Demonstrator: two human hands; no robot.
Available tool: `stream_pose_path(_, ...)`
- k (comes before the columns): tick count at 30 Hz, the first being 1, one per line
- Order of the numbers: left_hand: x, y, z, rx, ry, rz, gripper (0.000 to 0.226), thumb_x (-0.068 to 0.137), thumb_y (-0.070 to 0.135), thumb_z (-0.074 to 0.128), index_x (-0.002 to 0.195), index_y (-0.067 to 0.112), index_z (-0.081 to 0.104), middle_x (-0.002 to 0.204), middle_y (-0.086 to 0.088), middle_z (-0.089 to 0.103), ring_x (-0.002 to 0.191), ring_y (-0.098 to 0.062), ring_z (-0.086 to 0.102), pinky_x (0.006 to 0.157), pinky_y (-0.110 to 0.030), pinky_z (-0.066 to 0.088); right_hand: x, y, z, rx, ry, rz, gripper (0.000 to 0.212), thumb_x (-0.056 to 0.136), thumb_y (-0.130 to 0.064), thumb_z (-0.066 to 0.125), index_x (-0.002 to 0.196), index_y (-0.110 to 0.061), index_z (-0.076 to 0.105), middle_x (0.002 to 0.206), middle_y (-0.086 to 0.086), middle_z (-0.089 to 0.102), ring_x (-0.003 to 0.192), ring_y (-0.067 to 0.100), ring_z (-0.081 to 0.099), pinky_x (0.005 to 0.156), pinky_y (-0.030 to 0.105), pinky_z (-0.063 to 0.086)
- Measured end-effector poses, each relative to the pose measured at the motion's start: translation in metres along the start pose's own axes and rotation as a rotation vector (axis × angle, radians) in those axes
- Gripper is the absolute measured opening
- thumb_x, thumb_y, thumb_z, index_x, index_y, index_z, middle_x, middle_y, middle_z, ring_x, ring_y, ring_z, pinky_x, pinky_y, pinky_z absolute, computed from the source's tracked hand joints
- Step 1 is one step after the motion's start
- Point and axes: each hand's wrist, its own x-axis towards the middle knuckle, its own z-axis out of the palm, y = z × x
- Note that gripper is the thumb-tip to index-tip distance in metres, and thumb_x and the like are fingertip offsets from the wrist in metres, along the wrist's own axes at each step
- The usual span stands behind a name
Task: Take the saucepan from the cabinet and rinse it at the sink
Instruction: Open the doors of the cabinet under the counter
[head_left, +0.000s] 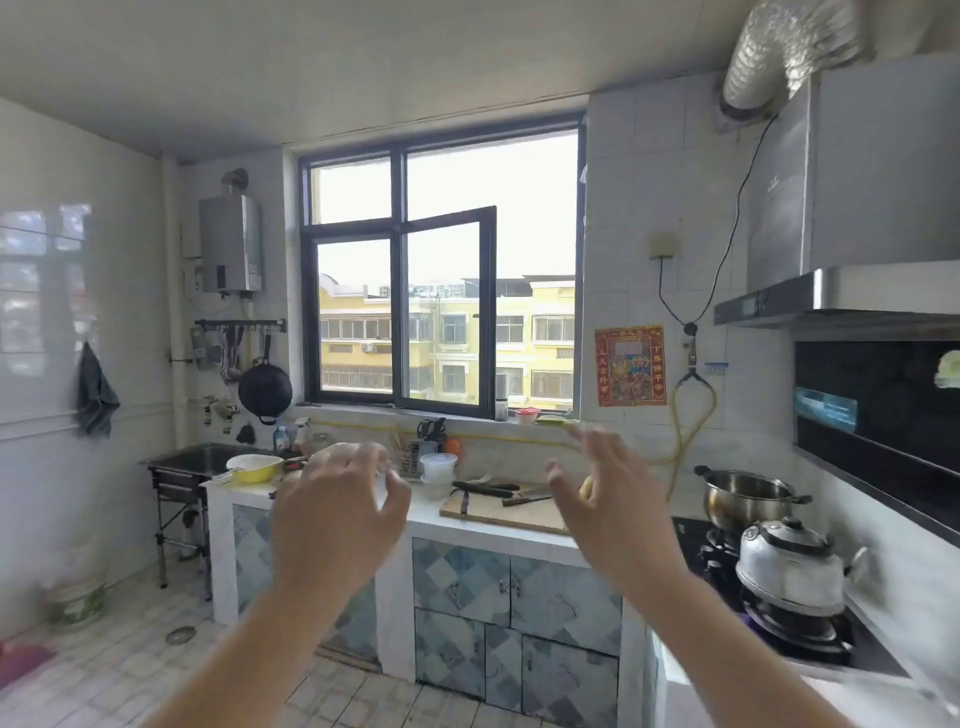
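Note:
Both my hands are raised in front of me with nothing in them. My left hand (337, 506) has its fingers curled and apart; my right hand (605, 486) is spread open. Below the white counter (467, 525) are tiled cabinet doors (511, 587), all closed. The steel sink (200, 457) stands on a metal frame at the far left, under the water heater. No saucepan from the cabinet is in sight. A yellow pan (254, 466) rests on the counter's left end beside the sink.
A cutting board (504, 512) with knives lies on the counter, with stacked white containers (438, 470) behind it. On the stove at right sit a steel pot (745, 499) and a kettle (789, 564). A black wok (265, 387) hangs on the wall. A bucket (78, 597) stands on the floor.

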Motion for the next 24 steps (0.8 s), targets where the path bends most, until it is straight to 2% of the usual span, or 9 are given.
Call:
stream_pose_path(1,0.014,-0.005,0.006,0.073,0.039,0.074,0.029,0.085,0.035,0.049,0.1,0.019,0.068,0.093,0.003,0.071,0.081,-0.015,0.064,0.071,-0.031,0.049,0.012,0.005,0.003,-0.036,0.008,-0.034,0.05,0.091,-0.043,0.044,0.137,-0.025,0.038,0.138,-0.004,0.047,0.119,0.015,0.05,0.104,0.037,0.039)
stream_pose_path(3,0.036,-0.013,0.017,0.158,0.001,0.127,0.027,0.085,0.035,0.047,0.093,0.018,0.067,0.089,0.002,0.07,0.078,-0.016,0.061,0.072,-0.032,0.043,0.033,0.013,0.011,-0.117,0.012,-0.072,0.051,0.091,-0.045,0.042,0.137,-0.024,0.037,0.141,-0.003,0.046,0.125,0.016,0.044,0.105,0.039,0.034)
stream_pose_path(6,0.064,-0.032,0.04,0.179,-0.069,0.13,0.025,0.083,0.034,0.047,0.088,0.019,0.065,0.087,0.003,0.068,0.076,-0.017,0.057,0.076,-0.033,0.043,0.062,0.024,0.038,-0.2,-0.012,-0.105,0.054,0.09,-0.046,0.041,0.139,-0.024,0.035,0.141,-0.001,0.046,0.128,0.019,0.042,0.104,0.039,0.033)
stream_pose_path(10,0.099,-0.068,0.076,0.201,-0.047,0.158,0.026,0.082,0.036,0.047,0.087,0.019,0.066,0.085,0.003,0.067,0.077,-0.018,0.059,0.078,-0.035,0.043,0.101,0.031,0.091,-0.236,-0.013,-0.126,0.054,0.09,-0.048,0.041,0.138,-0.022,0.037,0.141,0.0,0.046,0.13,0.021,0.041,0.104,0.041,0.034)
stream_pose_path(17,0.164,-0.112,0.163,0.241,-0.07,0.17,0.023,0.079,0.033,0.045,0.079,0.019,0.063,0.075,0.004,0.065,0.07,-0.017,0.057,0.067,-0.03,0.038,0.173,0.049,0.172,-0.319,-0.041,-0.167,0.056,0.09,-0.052,0.038,0.139,-0.024,0.035,0.145,-0.003,0.042,0.133,0.019,0.038,0.108,0.041,0.03)
stream_pose_path(24,0.204,-0.096,0.258,0.177,-0.121,0.187,0.025,0.084,0.037,0.045,0.087,0.019,0.062,0.081,0.003,0.065,0.073,-0.017,0.056,0.065,-0.028,0.036,0.235,0.105,0.209,-0.391,-0.085,-0.123,0.058,0.09,-0.052,0.038,0.141,-0.024,0.034,0.144,0.0,0.044,0.132,0.021,0.039,0.107,0.041,0.031)
